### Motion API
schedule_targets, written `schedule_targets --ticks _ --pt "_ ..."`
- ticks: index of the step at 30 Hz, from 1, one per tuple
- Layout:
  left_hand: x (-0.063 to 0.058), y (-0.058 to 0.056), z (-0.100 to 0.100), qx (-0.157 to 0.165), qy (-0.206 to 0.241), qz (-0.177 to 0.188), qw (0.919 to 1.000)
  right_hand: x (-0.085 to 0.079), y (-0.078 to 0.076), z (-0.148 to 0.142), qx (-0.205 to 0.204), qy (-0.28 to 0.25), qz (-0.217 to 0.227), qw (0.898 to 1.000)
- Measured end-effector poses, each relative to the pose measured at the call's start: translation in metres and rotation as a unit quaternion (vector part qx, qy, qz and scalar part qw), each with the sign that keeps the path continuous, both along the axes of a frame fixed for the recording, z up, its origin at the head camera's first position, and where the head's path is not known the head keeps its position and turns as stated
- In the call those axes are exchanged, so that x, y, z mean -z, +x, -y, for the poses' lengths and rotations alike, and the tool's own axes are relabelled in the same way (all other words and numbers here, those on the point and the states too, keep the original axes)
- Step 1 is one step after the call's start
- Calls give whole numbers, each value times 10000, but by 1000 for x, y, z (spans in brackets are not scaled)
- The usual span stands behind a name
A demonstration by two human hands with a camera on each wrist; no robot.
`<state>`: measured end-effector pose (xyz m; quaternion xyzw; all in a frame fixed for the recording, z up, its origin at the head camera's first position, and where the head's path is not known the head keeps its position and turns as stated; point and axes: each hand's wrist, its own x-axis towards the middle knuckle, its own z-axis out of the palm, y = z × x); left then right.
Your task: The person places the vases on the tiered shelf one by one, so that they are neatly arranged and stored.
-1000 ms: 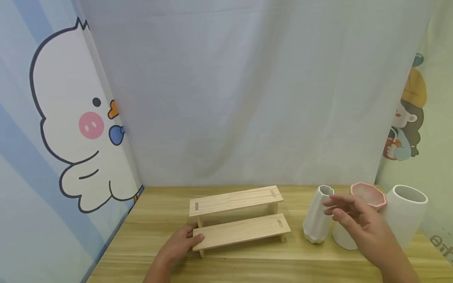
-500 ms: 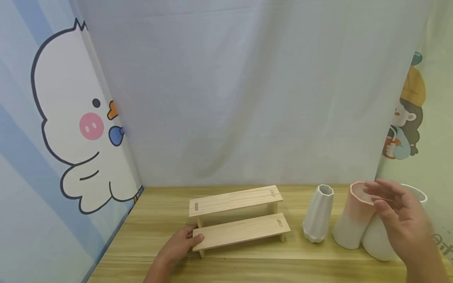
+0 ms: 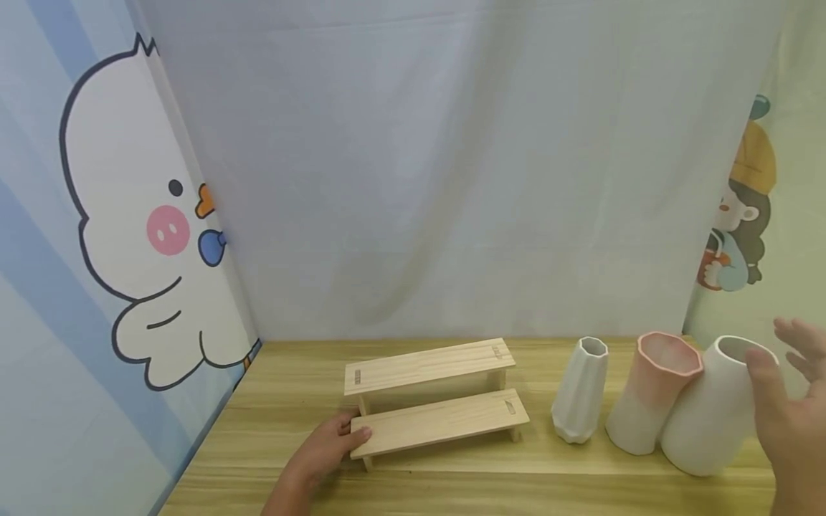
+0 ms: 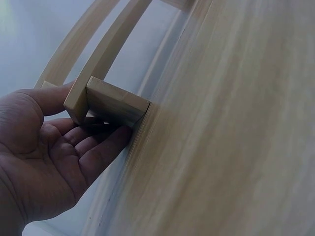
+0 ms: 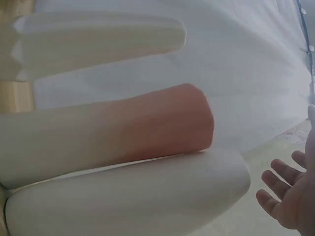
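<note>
A pale wooden two-step stand [image 3: 439,423] sits on the table, its rear shelf higher than the front one. My left hand [image 3: 328,443] holds the left end of the front shelf, thumb on top. In the left wrist view the fingers [image 4: 101,155] curl beneath the board beside its leg. At the far right my right hand [image 3: 794,408] is raised with its fingers spread and nothing in it. Closest to it stands a smooth white vase [image 3: 706,416]; a pink-and-white vase [image 3: 652,401] leans close to that one. Left of both is a slim ribbed white vase [image 3: 578,398].
The wood-grain table [image 3: 290,373] meets a hanging grey-white cloth [image 3: 413,179] at the back. A blue printed wall [image 3: 39,322] with a cartoon bird borders the left, and a pale green one [image 3: 794,251] borders the right.
My right hand has moved rightward from beside the slim vase, past the pink-and-white vase, to the right side of the smooth white one. The left hand and the stand have stayed put.
</note>
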<state>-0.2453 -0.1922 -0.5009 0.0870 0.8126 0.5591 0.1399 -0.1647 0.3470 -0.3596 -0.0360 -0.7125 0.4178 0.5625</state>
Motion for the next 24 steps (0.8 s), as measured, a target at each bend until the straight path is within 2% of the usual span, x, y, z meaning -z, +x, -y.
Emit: schedule_targets --ticks 3,5,8,11,14,16,19,24 --pt "0 -1 0 16 32 15 10000 5 -3 -10 560 -77 161 9983" --pt "0 -1 0 -13 -2 27 10000 9 -5 -15 743 -181 380 9963" --pt "-1 -1 0 -26 -57 28 10000 15 -8 -19 609 -551 910 9925" --pt "-1 -1 0 -39 -139 2 9999 21 -11 -23 403 -890 1536 9833" --pt "0 -1 0 -121 -227 -20 9997 24 -16 -28 230 -1207 2198 9678" --pt "1 -1 0 -178 -261 -7 9995 25 -18 -31 159 -1381 2666 9537" --pt "2 -2 0 -156 -166 39 9997 28 -22 -36 121 -1414 3170 9378" --pt "4 -3 0 -16 78 91 9999 35 -24 -42 78 -1132 3577 9269"
